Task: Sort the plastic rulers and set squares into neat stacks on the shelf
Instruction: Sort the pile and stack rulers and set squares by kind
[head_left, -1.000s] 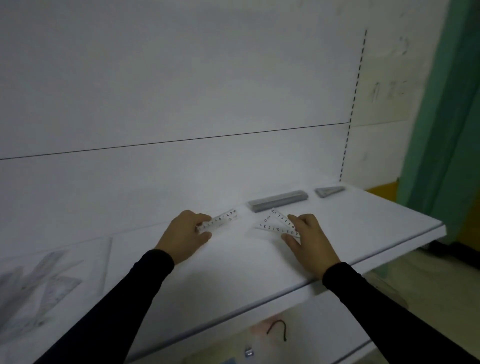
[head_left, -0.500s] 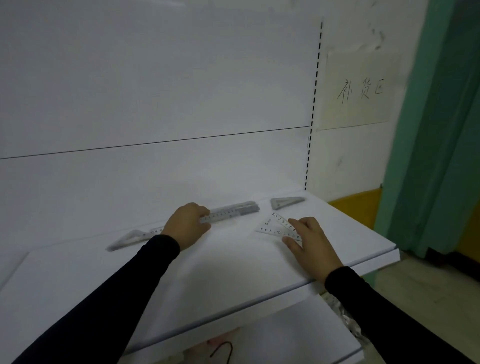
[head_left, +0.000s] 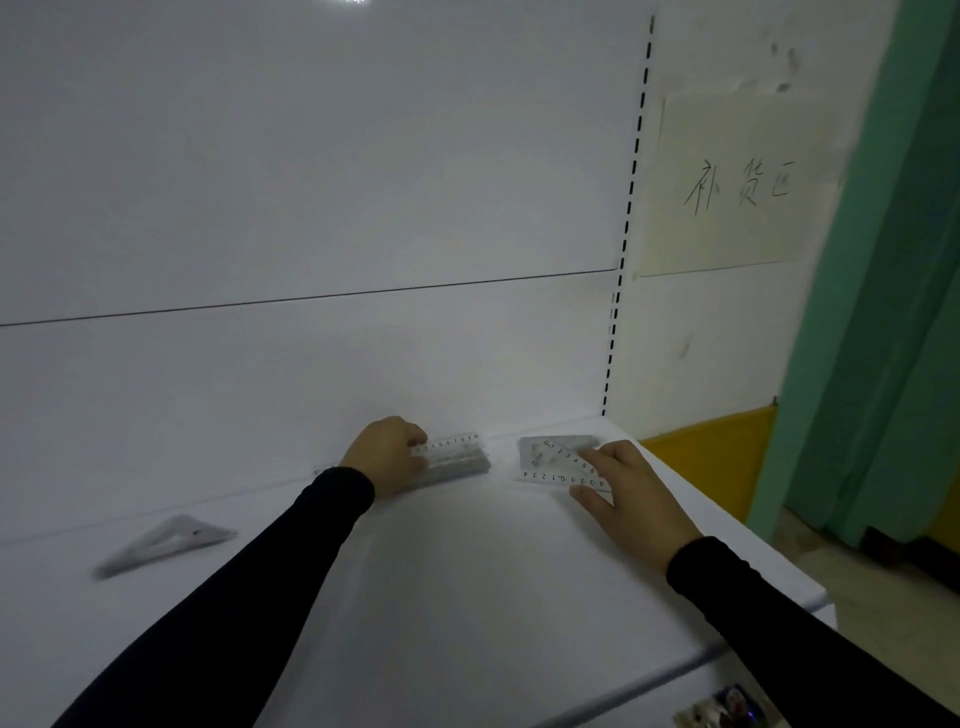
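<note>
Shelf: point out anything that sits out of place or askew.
One set square lies alone on the left of the shelf, apart from both stacks. The left hand holds a ruler on the ruler stack; the right hand holds a set square over the set-square stack, not yet squared up.

1. Left hand (head_left: 387, 454) grips a clear ruler (head_left: 451, 443) over the ruler stack (head_left: 460, 465), at the back of the white shelf (head_left: 467, 597).
2. Right hand (head_left: 631, 488) pinches a set square (head_left: 558, 467) overlapping the set-square stack (head_left: 540, 448).
3. Another set-square stack (head_left: 161, 543) lies far left, well apart.
4. Handwritten paper sign (head_left: 737, 182) on wall, right.
</note>
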